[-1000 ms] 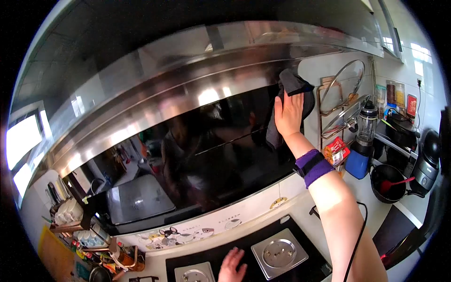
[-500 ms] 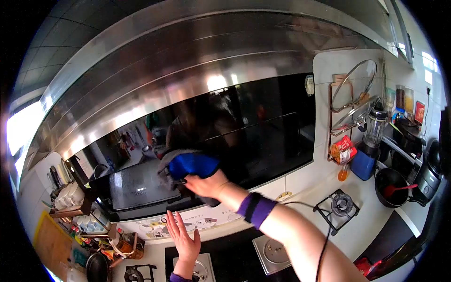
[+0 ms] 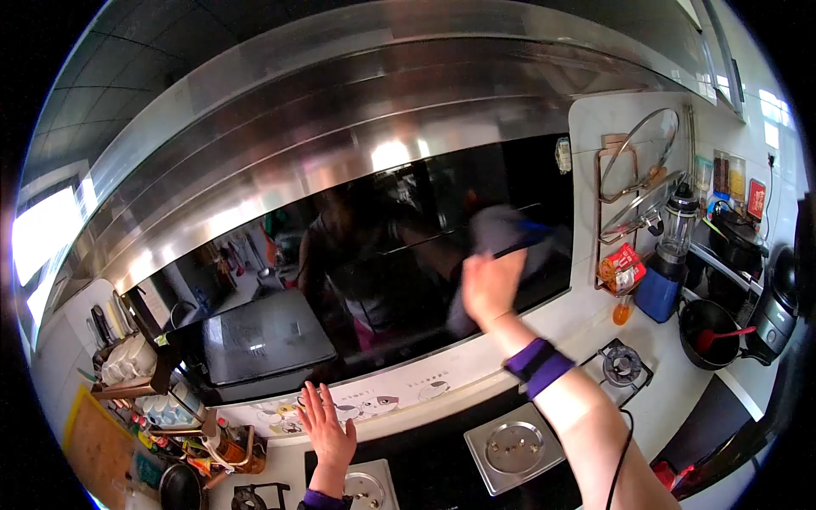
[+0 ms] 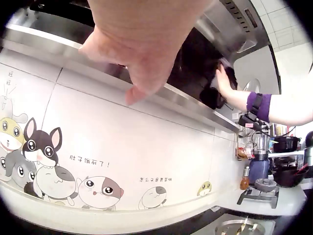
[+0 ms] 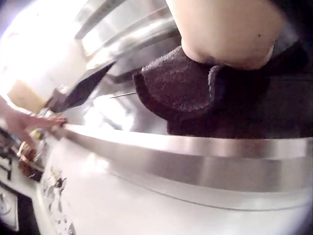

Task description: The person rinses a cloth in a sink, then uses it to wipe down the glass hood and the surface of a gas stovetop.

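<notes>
My right hand (image 3: 493, 289) presses a dark grey cloth (image 3: 501, 228) with a blue patch flat on the right part of the black glossy panel (image 3: 399, 289) of the range hood. Motion blurs the hand and cloth in the head view, while the left wrist view shows its fingers lying straight over the cloth. Part of the cloth (image 5: 176, 85) spreads out beyond the hand in the right wrist view. Lower left, my left hand (image 3: 328, 433) holds nothing, its fingers extended up at the panel's bottom edge. Purple bands circle both wrists.
Below lies a black cooktop (image 3: 416, 467) with steel burner plates (image 3: 515, 449). Pot lids hang on a wall rack (image 3: 605, 204) at right, near a blender (image 3: 671, 246) and a black pot (image 3: 705, 331). A loaded shelf (image 3: 140, 382) stands at left.
My right hand went from the panel's upper right down to its left part, then back rightward with the cloth. The left hand rose from the cooktop to the panel's lower edge.
</notes>
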The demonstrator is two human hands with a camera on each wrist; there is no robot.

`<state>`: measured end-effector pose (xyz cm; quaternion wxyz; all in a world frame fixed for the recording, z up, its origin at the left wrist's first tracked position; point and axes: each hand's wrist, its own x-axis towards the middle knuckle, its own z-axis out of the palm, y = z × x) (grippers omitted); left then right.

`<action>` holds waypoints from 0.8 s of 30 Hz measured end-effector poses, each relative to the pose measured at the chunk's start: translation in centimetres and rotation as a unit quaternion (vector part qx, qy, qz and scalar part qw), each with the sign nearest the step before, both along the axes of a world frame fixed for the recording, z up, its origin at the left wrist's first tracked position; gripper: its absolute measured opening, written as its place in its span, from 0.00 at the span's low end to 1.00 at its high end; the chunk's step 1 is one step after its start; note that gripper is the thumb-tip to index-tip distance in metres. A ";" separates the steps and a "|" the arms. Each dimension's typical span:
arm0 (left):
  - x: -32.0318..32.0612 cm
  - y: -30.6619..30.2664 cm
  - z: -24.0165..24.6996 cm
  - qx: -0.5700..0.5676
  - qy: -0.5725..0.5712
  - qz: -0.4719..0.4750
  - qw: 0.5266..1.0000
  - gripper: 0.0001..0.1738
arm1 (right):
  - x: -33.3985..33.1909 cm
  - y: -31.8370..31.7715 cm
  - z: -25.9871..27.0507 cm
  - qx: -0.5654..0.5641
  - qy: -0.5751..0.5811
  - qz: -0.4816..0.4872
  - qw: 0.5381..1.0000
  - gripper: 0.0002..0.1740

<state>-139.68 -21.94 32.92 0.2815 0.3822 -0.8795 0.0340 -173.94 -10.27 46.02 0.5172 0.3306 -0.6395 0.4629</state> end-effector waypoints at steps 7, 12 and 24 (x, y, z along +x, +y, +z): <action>0.0 -0.3 0.3 -0.004 -0.023 0.025 0.999 0.55 | 12.3 -11.2 -2.7 0.094 0.219 0.317 0.918 0.02; 0.2 -0.3 0.1 -0.025 -0.030 0.035 0.999 0.54 | 7.0 -6.5 1.4 0.230 0.197 0.240 0.922 0.05; -0.5 0.3 0.2 -0.014 0.013 0.014 1.000 0.59 | 4.2 -3.1 1.6 0.223 0.150 0.089 0.959 0.15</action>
